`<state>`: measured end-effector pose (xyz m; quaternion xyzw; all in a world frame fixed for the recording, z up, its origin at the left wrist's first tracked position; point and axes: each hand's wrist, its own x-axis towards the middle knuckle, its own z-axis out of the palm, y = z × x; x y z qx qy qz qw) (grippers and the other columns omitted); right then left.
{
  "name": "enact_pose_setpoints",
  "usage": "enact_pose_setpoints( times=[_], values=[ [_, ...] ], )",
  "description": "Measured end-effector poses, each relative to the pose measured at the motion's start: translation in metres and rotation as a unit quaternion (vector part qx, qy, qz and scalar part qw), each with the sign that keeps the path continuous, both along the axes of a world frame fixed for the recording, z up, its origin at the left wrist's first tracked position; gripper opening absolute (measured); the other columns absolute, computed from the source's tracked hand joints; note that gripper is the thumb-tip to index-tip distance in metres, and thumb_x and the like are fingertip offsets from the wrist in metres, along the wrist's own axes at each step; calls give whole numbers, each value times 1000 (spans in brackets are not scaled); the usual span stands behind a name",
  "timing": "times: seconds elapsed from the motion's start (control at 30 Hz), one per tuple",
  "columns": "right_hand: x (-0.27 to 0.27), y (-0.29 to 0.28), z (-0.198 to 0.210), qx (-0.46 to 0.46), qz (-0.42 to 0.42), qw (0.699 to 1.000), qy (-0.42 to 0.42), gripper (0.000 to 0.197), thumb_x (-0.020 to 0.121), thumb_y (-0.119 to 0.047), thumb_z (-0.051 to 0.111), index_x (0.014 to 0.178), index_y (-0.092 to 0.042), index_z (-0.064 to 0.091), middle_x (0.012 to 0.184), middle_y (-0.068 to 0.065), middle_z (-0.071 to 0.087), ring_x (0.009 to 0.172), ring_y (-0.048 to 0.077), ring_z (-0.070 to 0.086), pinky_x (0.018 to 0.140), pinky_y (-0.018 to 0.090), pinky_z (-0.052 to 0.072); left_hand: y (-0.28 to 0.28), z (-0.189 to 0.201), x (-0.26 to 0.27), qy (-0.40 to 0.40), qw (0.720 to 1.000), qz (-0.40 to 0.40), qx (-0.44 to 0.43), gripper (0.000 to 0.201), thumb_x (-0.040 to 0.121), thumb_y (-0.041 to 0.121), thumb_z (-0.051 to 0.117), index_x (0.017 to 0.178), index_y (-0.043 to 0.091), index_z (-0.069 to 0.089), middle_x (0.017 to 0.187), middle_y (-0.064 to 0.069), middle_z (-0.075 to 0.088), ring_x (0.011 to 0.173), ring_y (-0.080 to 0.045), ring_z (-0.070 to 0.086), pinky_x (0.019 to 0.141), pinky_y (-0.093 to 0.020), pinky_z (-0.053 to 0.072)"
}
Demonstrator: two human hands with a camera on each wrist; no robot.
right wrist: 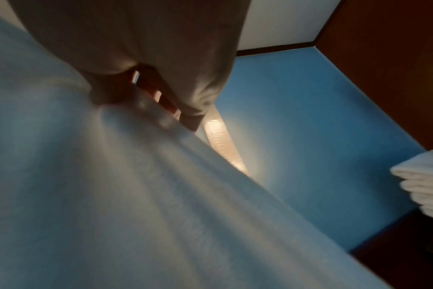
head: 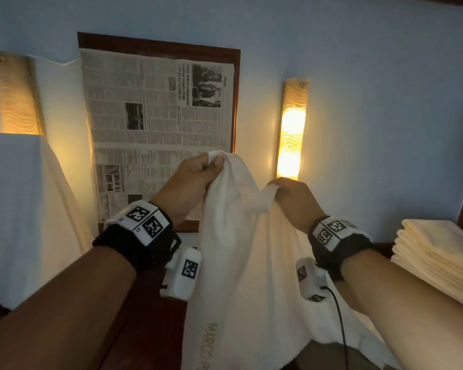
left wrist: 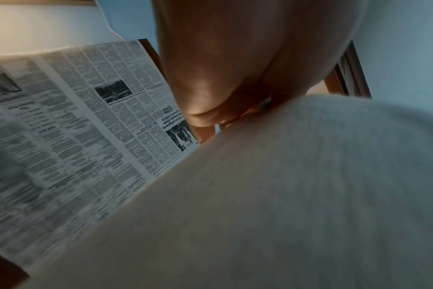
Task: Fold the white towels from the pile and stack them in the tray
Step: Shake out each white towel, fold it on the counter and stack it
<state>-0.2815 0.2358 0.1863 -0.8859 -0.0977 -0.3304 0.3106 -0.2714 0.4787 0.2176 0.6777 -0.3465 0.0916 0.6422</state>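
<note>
Left hand (head: 198, 174) and right hand (head: 292, 194) each pinch the top edge of the plain white terry towel (head: 241, 263), which hangs in the air in front of the person; I'd slide both grips out to the corners and pull the edge taut before folding. Stack of folded cream-white towels (head: 436, 259) sits at right, newspaper sheet (head: 150, 102) covers the wood-framed wall panel behind; tray not visible.

Two hands are up: the left hand (head: 198, 174) and the right hand (head: 292, 198), and both grip one white towel (head: 241, 249) hanging between them. One stack of folded towels (head: 436, 257) sits to the right of the right hand; its layers are too blurred to count. Two wall lamps glow, one lamp (head: 292, 129) just above the right hand, the other lamp (head: 16, 94) far left of the left hand. One newspaper sheet (head: 155, 108) hangs above the left hand.
</note>
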Motion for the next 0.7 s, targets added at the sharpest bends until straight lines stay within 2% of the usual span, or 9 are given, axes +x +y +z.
enact_pose_setpoints(
  times=[0.07,0.1,0.2,0.33,0.4,0.47,0.5,0.57,0.7],
  values=[
    [-14,30,18,6,39,998,-41,24,99,-5,48,100,-13,70,89,-10,66,78,-12,57,71,1,39,2,-4,-2,-6,1000,-12,6,27,105,31,47,104,20,72,105,-6,76,101,-23,71,93,-40,56],
    [-22,42,25,4,52,997,-59,23,98,-6,50,99,-12,72,87,-9,67,77,-10,58,70,3,41,3,-5,-4,-10,1000,-12,5,27,105,30,47,103,21,72,102,-3,76,99,-19,71,90,-36,56],
    [-36,69,35,9,77,992,-97,19,96,-9,57,92,-6,75,81,5,71,73,10,62,71,21,49,4,-13,-13,-18,1000,-15,-12,25,105,27,47,103,22,71,98,4,76,94,-11,71,84,-28,56],
    [-44,83,35,-3,22,993,-115,18,91,-13,63,79,-4,72,69,9,66,67,20,60,68,31,50,3,-27,-21,9,999,-23,-38,26,105,31,50,99,25,74,102,-6,76,98,-23,71,93,-43,57],
    [-48,84,32,-2,-12,994,-104,19,90,-16,64,76,-5,69,68,8,64,65,19,58,64,27,50,-1,-32,-26,55,997,-34,-50,27,102,36,53,93,25,75,98,-7,75,98,-28,69,94,-45,55],
    [-53,81,29,-4,-31,995,-90,20,89,-17,63,74,-6,68,66,7,62,60,13,53,59,17,44,-6,-33,-33,112,989,-58,-73,31,103,35,51,88,18,72,86,-3,74,90,-23,67,88,-38,54],
    [-55,78,28,-2,-36,996,-83,21,89,-17,63,72,-6,67,64,6,61,58,10,51,56,15,42,-10,-33,-34,112,990,-55,-63,31,105,32,48,88,19,71,83,0,74,87,-20,67,87,-37,54],
    [-62,73,27,12,-32,997,-73,26,91,-16,62,68,-4,63,60,5,56,54,7,45,52,13,38,-15,-31,-39,69,997,-34,-18,30,106,30,47,90,22,71,87,0,75,89,-21,69,91,-43,55],
    [-78,62,16,37,24,998,-55,36,98,-17,55,69,5,54,59,5,48,51,3,36,51,12,33,-21,-24,-45,26,1000,-9,-2,36,104,38,51,96,12,73,98,-16,74,96,-33,71,94,-58,54]
  ],
)
